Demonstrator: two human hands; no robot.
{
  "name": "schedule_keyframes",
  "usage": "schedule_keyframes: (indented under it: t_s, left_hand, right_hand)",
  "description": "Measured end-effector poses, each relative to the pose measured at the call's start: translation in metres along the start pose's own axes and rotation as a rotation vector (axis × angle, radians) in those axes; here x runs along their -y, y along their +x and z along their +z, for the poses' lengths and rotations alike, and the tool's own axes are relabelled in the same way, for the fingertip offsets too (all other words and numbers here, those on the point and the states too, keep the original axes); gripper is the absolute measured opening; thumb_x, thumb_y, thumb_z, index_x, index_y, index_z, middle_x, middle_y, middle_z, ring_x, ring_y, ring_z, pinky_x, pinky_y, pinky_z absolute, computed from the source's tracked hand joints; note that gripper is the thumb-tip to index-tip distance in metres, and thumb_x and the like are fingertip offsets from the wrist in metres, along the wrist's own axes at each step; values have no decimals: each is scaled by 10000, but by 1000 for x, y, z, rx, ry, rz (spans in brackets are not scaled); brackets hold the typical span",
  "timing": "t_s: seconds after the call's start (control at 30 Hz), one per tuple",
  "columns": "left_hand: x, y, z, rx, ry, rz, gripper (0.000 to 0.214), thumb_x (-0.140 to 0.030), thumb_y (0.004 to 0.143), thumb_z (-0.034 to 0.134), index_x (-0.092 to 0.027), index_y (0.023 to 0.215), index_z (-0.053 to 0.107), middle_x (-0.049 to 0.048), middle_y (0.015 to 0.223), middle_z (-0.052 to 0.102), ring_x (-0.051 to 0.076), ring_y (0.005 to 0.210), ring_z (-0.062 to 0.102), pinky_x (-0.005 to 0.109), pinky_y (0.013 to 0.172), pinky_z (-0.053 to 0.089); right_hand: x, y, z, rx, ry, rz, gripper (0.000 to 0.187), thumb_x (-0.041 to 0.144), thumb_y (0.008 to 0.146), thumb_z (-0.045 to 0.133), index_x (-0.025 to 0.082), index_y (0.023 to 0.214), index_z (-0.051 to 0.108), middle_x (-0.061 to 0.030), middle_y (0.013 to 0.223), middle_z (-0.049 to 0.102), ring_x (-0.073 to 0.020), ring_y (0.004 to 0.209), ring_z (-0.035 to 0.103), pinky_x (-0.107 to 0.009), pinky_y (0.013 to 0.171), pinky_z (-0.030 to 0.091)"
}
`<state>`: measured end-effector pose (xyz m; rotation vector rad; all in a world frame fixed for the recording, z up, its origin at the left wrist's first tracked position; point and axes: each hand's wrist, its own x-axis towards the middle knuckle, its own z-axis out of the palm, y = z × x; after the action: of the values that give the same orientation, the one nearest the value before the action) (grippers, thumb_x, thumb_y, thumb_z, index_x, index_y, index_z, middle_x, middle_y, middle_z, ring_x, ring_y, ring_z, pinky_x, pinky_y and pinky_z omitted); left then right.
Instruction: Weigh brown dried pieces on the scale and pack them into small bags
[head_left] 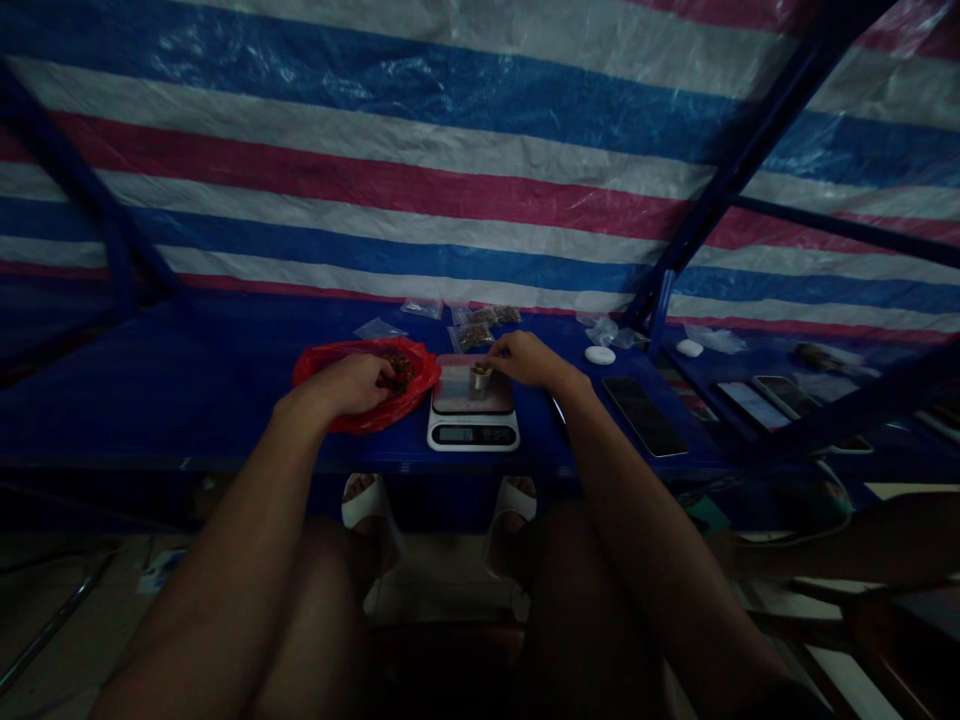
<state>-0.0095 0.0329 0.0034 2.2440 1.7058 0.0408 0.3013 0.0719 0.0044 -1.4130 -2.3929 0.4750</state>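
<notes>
My left hand [360, 384] reaches into a crinkled red plastic bag [319, 352]. Its curled fingertips are among small dark reddish-brown pieces [403, 374], which partly hide them. A white digital kitchen scale [474, 438] stands beside the bag, and its display is too dim to read. On its platform is a small metal-looking cup [480, 380] with brown bits at the top. My right hand [521, 358] is at the rim of that cup, thumb and fingers pinched together. What lies between those fingertips is too small to make out.
Behind the scale lie small clear bags with brown contents [474, 334] and a flat clear bag [379, 328]. To the right are a white rounded case [600, 355] and a dark phone [645, 415]. Blue metal posts [660, 310] rise before a striped tarp [420, 190]. Another person's arm [862, 540] shows at right.
</notes>
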Motion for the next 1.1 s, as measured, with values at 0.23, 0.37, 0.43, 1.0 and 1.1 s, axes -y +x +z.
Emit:
schedule_keyframes:
  t_s: [0.23,0.37,0.43,1.0,1.1]
  left_hand:
    - [-8,2,1,-32,-46,50,417,-150,810,597,-231,1161,808,38,1194,812,209,1075,760,217,912,560]
    - [-13,1,0,-67,-62,87,376,-169,854,575,-224,1148,803,48,1210,805,209,1060,760,243,927,566]
    - [-16,2,0,-109,-36,124,360,-180,882,568,-215,1159,794,60,1238,794,208,1074,754,246,948,557]
    - [-24,9,5,-76,9,209,377,-110,848,537,-206,1107,793,91,1185,801,231,1035,755,258,891,537]
    - [-22,10,5,-89,20,186,353,-141,878,547,-221,1106,803,78,1192,804,233,1049,754,265,910,541]
  right_hand:
    - [-3,2,4,-4,63,-33,201,277,927,701,161,963,861,-103,965,833,-215,837,747,-302,731,514]
    - [-6,3,4,-14,108,-57,200,246,926,689,163,995,857,-91,1003,834,-216,869,751,-307,778,532]
    - [-6,4,4,-8,165,-103,203,264,934,691,183,1025,853,-79,1044,834,-210,908,752,-304,814,542]
    - [-5,13,6,98,235,-212,231,373,938,709,208,987,862,-67,989,832,-174,842,731,-266,749,515]
    - [-4,16,6,136,254,-239,227,374,936,713,207,983,859,-58,968,831,-168,841,729,-267,765,514]
